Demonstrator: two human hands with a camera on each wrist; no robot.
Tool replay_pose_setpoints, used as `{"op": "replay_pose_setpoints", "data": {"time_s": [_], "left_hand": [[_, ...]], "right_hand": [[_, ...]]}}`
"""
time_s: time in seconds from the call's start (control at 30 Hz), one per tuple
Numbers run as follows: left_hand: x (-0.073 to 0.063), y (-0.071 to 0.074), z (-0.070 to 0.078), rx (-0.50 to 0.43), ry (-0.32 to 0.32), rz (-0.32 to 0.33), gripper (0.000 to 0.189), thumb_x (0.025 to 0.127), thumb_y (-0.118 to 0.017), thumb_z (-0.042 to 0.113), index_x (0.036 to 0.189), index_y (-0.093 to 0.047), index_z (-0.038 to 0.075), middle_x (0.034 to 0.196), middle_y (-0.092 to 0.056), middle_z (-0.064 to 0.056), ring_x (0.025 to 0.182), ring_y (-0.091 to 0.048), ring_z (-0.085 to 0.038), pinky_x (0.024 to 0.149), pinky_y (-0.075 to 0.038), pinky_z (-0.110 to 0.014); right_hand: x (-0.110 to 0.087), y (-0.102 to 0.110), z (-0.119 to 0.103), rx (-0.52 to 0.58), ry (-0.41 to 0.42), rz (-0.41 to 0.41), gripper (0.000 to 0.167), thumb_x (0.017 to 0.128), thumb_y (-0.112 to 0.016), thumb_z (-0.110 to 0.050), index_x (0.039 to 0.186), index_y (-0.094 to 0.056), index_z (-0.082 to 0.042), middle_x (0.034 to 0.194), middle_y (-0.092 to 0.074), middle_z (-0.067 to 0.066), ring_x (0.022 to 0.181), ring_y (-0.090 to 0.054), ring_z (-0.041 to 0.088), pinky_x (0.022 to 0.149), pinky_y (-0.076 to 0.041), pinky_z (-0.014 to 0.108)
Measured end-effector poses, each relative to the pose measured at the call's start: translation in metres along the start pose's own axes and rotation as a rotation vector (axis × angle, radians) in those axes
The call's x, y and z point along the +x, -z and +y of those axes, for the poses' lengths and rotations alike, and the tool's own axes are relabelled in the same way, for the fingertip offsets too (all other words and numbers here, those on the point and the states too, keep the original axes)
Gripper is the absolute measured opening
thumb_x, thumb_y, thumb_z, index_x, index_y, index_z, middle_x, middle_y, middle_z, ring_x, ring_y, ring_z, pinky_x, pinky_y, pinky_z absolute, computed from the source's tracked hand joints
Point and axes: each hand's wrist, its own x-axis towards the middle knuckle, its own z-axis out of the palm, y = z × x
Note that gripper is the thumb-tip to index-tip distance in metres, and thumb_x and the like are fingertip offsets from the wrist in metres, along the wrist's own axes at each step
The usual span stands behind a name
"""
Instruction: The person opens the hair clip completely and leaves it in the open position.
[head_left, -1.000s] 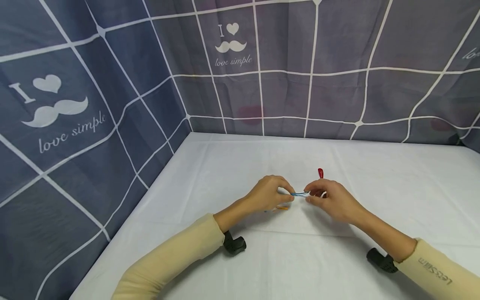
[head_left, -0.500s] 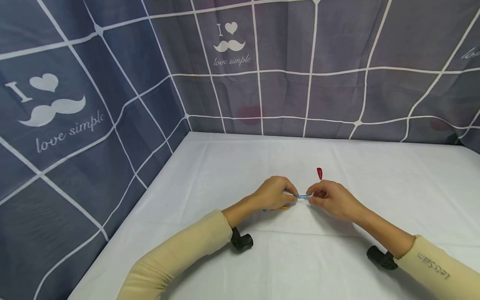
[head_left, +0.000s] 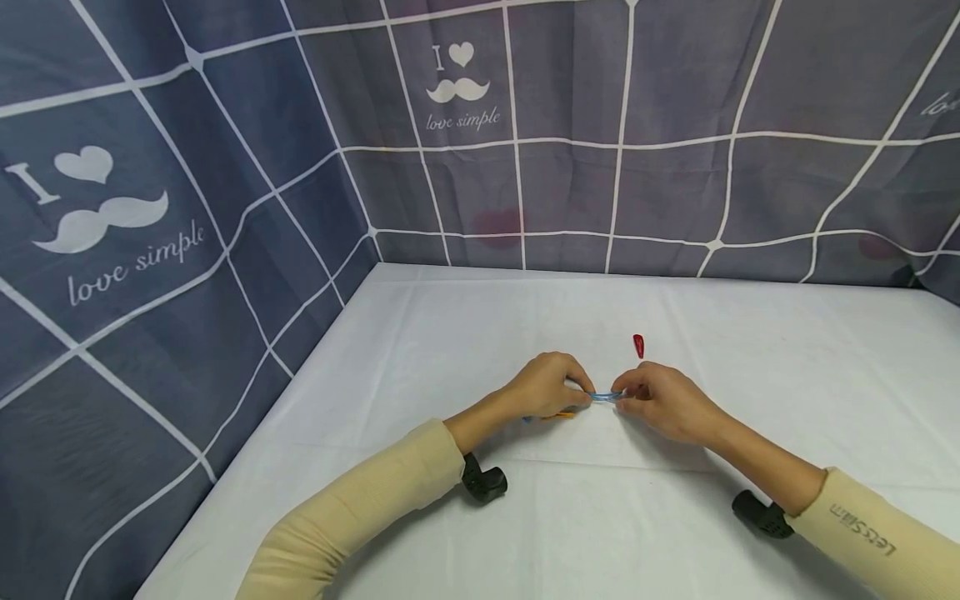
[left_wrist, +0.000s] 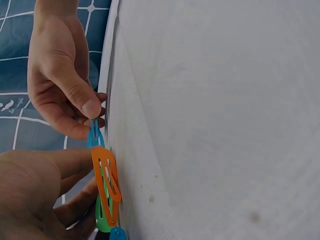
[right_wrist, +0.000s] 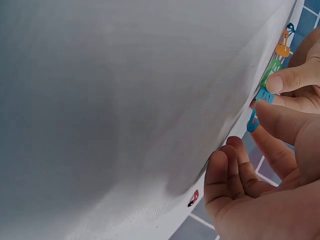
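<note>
My left hand (head_left: 551, 387) and right hand (head_left: 667, 402) face each other low over the white cloth. Between them stretches a light blue snap hair clip (head_left: 606, 397). My right thumb and fingers pinch one end of it. At its other end, where it meets a green hair clip (right_wrist: 270, 73), my left thumb and fingers pinch. An orange hair clip (left_wrist: 106, 186) hangs beside the left fingers, overlapping the green one, with another blue hair clip (left_wrist: 118, 233) below it in the left wrist view. The left fingers partly hide where the clips meet.
A red hair clip (head_left: 638, 346) lies on the white cloth (head_left: 480, 325) beyond my right hand. Dark grid-patterned curtains (head_left: 555, 192) rise behind and to the left of the table. A black wrist camera (head_left: 483, 483) sits under the left cuff, another (head_left: 761, 515) under the right.
My left hand has shifted slightly right, nearer my right hand, and the blue clip between them sits a little lower. The right hand has barely moved, while the red clip shows more fully.
</note>
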Motion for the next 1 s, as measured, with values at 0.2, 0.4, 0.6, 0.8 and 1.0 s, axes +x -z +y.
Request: {"op": "replay_pose_setpoints", "data": {"time_s": [0.2,0.4,0.6,0.8,1.0], "left_hand": [[0.0018,-0.001,-0.0015,-0.01,0.004,-0.001,0.006,0.088,-0.076,0.016,0.092,-0.08,0.015,0.103,-0.068,0.009,0.101,-0.057,-0.005,0.087,-0.042,-0.02],[0.0017,-0.0015,-0.0021,-0.019,0.009,-0.001,0.005,0.089,-0.075,0.016,0.092,-0.08,0.015,0.104,-0.067,0.008,0.103,-0.057,-0.007,0.09,-0.042,-0.022],[0.001,-0.002,-0.0026,-0.014,0.001,-0.004,0.005,0.089,-0.076,0.016,0.091,-0.08,0.015,0.105,-0.067,0.007,0.103,-0.057,-0.007,0.089,-0.042,-0.021],[-0.0002,-0.0031,-0.0022,-0.018,-0.008,-0.001,0.005,0.088,-0.076,0.015,0.09,-0.08,0.014,0.103,-0.067,0.008,0.099,-0.056,-0.006,0.085,-0.042,-0.019],[-0.0005,-0.0012,-0.0019,-0.01,-0.018,0.0,0.005,0.088,-0.076,0.015,0.091,-0.08,0.013,0.104,-0.067,0.007,0.1,-0.057,-0.006,0.086,-0.042,-0.019]], "right_hand": [[-0.0007,-0.0005,-0.0001,-0.025,-0.01,0.003,0.012,0.085,-0.072,-0.003,0.097,-0.074,-0.006,0.084,-0.058,-0.001,0.072,-0.052,0.015,0.065,-0.043,0.031],[-0.0005,-0.0014,-0.0008,-0.041,-0.016,0.009,0.014,0.085,-0.073,-0.004,0.099,-0.074,-0.004,0.084,-0.056,-0.001,0.072,-0.049,0.015,0.063,-0.042,0.03],[-0.0013,-0.0019,-0.0008,-0.056,-0.014,0.008,0.014,0.085,-0.073,-0.005,0.099,-0.074,-0.003,0.085,-0.055,0.0,0.073,-0.048,0.016,0.063,-0.041,0.03],[-0.0041,-0.0028,0.0001,-0.059,0.004,0.014,0.014,0.084,-0.073,-0.006,0.098,-0.073,-0.004,0.086,-0.054,-0.001,0.075,-0.048,0.015,0.063,-0.041,0.028],[-0.0025,-0.0032,0.0003,-0.068,0.005,0.015,0.015,0.084,-0.073,-0.006,0.099,-0.073,-0.004,0.087,-0.055,-0.001,0.076,-0.048,0.015,0.064,-0.041,0.028]]}}
